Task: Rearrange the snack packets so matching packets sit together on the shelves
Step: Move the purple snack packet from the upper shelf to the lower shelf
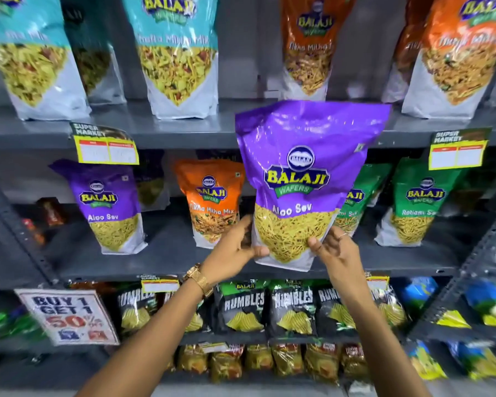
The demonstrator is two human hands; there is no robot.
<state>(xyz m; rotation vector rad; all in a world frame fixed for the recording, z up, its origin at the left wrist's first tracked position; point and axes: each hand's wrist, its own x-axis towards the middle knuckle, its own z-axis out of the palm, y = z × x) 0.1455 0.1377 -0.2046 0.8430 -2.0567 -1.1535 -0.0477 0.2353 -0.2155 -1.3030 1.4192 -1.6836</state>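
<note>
A purple Aloo Sev packet (307, 181) is held up before the middle shelf (169, 250), its lower corners clamped by the left hand (235, 249) and right hand (337, 252). A matching Aloo Sev packet (109, 207) is seen standing left, beside an orange Tikha Mitha Mix packet (212, 202).
</note>
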